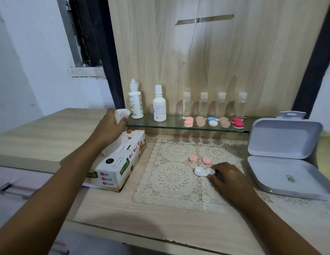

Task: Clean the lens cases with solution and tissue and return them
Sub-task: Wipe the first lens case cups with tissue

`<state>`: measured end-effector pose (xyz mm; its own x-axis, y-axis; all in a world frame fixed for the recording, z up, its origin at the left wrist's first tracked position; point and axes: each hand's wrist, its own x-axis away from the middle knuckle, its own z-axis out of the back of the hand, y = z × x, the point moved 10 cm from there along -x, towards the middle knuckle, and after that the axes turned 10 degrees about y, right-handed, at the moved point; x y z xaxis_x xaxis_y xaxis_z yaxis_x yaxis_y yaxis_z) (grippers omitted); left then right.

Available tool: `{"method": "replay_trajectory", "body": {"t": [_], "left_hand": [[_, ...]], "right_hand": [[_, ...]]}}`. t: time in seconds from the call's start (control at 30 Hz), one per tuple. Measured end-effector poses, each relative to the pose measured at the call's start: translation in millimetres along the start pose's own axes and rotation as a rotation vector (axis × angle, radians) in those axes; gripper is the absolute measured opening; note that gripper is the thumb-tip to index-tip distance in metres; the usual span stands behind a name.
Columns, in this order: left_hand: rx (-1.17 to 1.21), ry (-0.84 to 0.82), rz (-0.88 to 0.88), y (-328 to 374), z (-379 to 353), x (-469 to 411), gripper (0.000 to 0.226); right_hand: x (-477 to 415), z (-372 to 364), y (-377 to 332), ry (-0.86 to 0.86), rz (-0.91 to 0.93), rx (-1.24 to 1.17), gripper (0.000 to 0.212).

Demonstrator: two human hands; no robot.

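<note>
**Editor:** What's at the centre?

**Photographer:** An open white lens case (204,171) on the lace mat (171,181), both wells uncovered. Its two pink caps (193,158) lie just behind it, set aside, likely so the wells can be wiped.

**Editor:** And the hands?

**Photographer:** The right hand (228,176) has curled fingers pinching the case's right end, apparently to pin it down. The left hand (110,124) grips a tissue (122,113) above the tissue box (114,170), where more tissue stands up from the slot. The wipe looks next.

**Editor:** Containers?

**Photographer:** On the glass shelf (171,124) behind, five closed cases (213,122) sit in a row before four clear bottles (204,105). I cannot tell what the bottles hold. Two white solution bottles (135,105) stand capped at the shelf's left end. At the right of the tabletop (142,223), a hinged box (284,138) lies open, holding only a small ring-like thing I cannot identify — perhaps where cleaned cases go back.
</note>
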<state>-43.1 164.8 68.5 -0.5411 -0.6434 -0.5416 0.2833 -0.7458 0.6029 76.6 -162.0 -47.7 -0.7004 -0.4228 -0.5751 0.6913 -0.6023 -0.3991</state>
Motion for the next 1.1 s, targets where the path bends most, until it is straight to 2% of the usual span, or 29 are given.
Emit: {"method": "replay_trajectory", "body": {"t": [0.07, 0.1, 0.17, 0.23, 0.4, 0.57, 0.7, 0.87, 1.1], "left_hand": [[-0.234, -0.156, 0.018, -19, -16, -1, 0.051], [-0.368, -0.209, 0.030, -30, -21, 0, 0.048], [-0.486, -0.186, 0.033, -37, -18, 1, 0.028], [-0.473, -0.086, 0.008, -31, -10, -1, 0.023], [-0.224, 0.168, -0.078, 2, 19, 0, 0.027], [-0.050, 0.257, -0.161, 31, 36, 11, 0.024], [0.116, 0.266, -0.118, 36, 36, 11, 0.023], [0.395, 0.197, -0.003, 47, 21, 13, 0.014], [0.577, 0.116, -0.017, 98, 7, 26, 0.011]], "right_hand": [[0, 0, 0, 0.000, -0.001, -0.002, 0.023], [0, 0, -1, 0.003, -0.001, -0.005, 0.023], [0, 1, -1, 0.008, 0.003, -0.004, 0.023], [0, 0, -1, 0.004, 0.003, 0.004, 0.024], [0, 0, 1, 0.006, -0.003, 0.001, 0.024], [0, 2, -1, 0.011, -0.008, 0.018, 0.023], [0, 2, -1, 0.007, -0.014, 0.009, 0.024], [-1, 3, -2, 0.008, -0.011, 0.020, 0.025], [0, 2, -3, 0.004, -0.010, 0.008, 0.025]]}}
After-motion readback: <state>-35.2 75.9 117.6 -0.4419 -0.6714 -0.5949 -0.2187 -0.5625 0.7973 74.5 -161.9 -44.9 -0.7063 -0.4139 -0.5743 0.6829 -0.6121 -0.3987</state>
